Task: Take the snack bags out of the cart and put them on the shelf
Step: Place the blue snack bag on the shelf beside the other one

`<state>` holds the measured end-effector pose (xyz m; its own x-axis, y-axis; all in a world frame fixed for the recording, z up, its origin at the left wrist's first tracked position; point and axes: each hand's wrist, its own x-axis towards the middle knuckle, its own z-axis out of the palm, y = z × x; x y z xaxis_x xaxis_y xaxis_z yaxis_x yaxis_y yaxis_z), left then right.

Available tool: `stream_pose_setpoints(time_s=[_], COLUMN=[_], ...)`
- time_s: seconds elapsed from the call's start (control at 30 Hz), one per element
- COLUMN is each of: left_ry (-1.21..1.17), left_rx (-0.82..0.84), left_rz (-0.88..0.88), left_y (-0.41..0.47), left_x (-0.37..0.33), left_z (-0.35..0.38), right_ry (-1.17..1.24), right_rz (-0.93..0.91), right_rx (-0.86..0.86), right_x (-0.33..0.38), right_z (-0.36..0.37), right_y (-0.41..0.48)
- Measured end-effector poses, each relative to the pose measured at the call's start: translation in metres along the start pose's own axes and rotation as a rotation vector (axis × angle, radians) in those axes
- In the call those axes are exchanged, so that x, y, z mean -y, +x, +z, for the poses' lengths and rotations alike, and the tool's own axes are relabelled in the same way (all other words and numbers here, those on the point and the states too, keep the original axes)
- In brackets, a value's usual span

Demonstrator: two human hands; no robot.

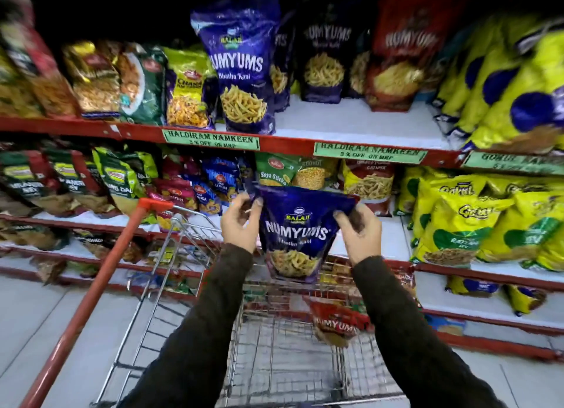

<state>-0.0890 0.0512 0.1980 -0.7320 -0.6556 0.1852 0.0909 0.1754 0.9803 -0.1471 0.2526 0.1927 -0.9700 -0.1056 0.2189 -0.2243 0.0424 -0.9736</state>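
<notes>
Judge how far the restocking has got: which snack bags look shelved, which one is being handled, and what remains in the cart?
Seemingly done: a blue Numyums bag stands upright at the upper shelf front. In hand: the left hand and right hand hold a second blue bag by its top corners above the cart. Left: a red Numyums bag lies in the cart.

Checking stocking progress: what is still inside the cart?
One red Numyums bag lies in the cart. The held blue bag and both sleeves cover parts of the basket.
</notes>
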Motion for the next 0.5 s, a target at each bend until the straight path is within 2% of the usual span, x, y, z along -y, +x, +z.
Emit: stream_pose_setpoints(time_s=[0.1,0.3,0.5], left_ry=[-0.132,-0.505,-0.577], left_rx=[-0.058,-0.039,0.011], left_rz=[0.041,0.026,-0.023], left_y=[0.032,0.081,0.137], left_x=[-0.04,-0.131,-0.183], left_z=[0.03,0.093,0.145], right_ry=[0.121,0.342,0.378], right_rz=[-0.092,-0.212,-0.239], right_rx=[-0.076,-0.155,-0.171], right_x=[0.037,0.114,0.153], right_z=[-0.011,-0.033,-0.049], right_y=[0.038,0.113,0.199])
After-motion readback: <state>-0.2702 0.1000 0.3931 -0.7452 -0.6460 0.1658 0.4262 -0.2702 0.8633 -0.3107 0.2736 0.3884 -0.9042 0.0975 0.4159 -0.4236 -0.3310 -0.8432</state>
